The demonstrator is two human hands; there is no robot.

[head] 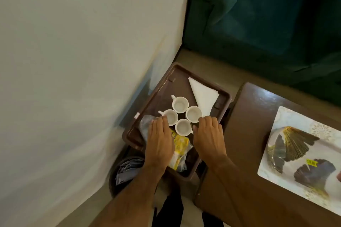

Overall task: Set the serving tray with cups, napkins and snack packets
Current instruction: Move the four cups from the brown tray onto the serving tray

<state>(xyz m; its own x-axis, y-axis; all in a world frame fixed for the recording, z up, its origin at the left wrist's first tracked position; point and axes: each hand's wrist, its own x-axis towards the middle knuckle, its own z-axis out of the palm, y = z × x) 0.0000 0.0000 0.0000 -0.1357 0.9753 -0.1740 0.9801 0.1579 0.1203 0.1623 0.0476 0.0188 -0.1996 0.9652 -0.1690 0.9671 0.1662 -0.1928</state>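
Observation:
A brown plastic serving tray sits low beside a white wall. On it stand several white cups in a tight cluster, all upright and empty. A white napkin folded into a triangle lies at the tray's far right corner. A yellow snack packet and a clear crinkled packet lie at the near end. My left hand lies flat over the packets, its fingertips at the left cup. My right hand is flat too, fingertips by the right cup. Neither hand grips anything.
A dark wooden table stands right of the tray and carries a white plate with a gold leaf pattern. A dark waste bin sits below the tray's near left corner. A green sofa fills the far right.

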